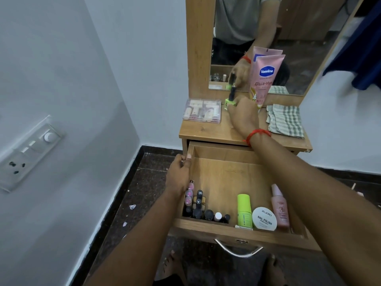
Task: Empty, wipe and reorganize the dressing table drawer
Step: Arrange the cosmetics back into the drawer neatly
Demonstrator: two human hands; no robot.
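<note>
While our left hand point(179, 174) grips the drawer point(226, 154) wall, our right hand point(244, 112) pinches a green bottle point(230, 101) on the counter point(206, 131); mid-emptying, we next release it, fetch more

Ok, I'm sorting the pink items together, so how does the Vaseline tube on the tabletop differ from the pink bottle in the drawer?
The Vaseline tube stands upright on the tabletop in front of the mirror; the pink bottle sits in the open drawer near its right side. The tube is wide and flat-topped with a blue logo; the bottle is slim, its print unreadable. Both are pink.
</note>
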